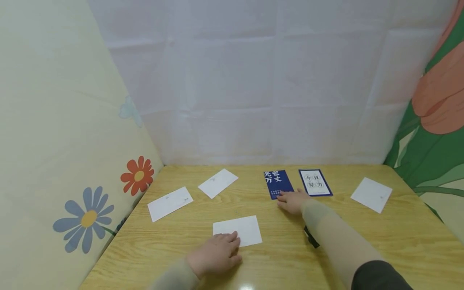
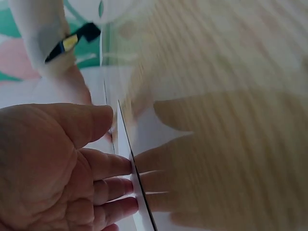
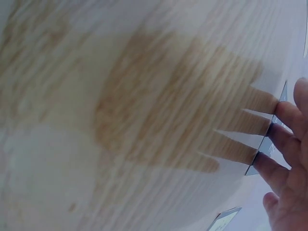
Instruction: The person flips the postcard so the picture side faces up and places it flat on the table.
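Observation:
My left hand (image 1: 217,253) lies with its fingertips on the near edge of a blank white card (image 1: 243,228) at the front middle of the table. In the left wrist view, the outstretched fingers (image 2: 113,166) meet that card's edge, the thumb held apart. Farther back, my right hand (image 1: 293,200) touches the lower edge of a dark blue card (image 1: 278,182) printed with white Chinese characters. Its spread fingertips press on the edge of that card in the right wrist view (image 3: 263,144). Both cards lie flat.
A white card with a blue border (image 1: 314,182) lies right of the blue one. Mostly blank white cards lie at the far right (image 1: 371,194), back left (image 1: 218,183) and left (image 1: 170,204). The wooden table (image 1: 174,249) meets a white cloth backdrop (image 1: 232,80).

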{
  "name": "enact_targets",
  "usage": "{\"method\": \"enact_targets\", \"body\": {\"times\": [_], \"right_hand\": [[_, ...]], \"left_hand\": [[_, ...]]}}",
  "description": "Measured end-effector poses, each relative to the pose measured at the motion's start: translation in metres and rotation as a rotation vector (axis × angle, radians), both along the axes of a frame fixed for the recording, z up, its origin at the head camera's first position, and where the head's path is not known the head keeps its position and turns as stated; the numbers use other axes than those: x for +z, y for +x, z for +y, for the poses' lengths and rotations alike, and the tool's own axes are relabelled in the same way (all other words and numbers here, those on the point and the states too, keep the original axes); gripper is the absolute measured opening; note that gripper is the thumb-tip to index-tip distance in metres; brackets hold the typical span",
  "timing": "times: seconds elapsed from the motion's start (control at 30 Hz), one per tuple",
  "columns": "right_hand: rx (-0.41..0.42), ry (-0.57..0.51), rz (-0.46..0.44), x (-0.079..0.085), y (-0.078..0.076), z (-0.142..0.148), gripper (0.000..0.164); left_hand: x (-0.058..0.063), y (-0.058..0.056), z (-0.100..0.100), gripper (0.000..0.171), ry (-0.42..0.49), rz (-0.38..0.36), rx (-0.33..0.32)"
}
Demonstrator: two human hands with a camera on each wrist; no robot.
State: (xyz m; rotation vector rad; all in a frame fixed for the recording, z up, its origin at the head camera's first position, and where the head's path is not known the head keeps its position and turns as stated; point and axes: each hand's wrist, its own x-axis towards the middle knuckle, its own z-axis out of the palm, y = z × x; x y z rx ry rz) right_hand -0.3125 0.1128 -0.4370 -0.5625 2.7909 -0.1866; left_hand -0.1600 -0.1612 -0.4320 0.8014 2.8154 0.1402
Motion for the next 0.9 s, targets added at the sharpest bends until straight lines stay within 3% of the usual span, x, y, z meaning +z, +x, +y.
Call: {"method": "enact_targets", "body": {"times": [0.4,0.67,0.9], "right_hand": [[0.006,0.023,0.038,-0.003,0.000,-0.002,0.045],[-0.001,-0.003,0.056,-0.004,-0.001,-0.001,0.045],[-0.052,-0.106,0.052,-0.004,-0.001,-0.001,0.043]], "left_hand": [[-0.002,0.006,0.053,0.052,-0.081,0.069,-0.237],[0.000,0.008,0.075,0.054,-0.059,-0.048,-0.313],[0.000,0.010,0.083,0.048,-0.076,0.082,-0.388]]}}
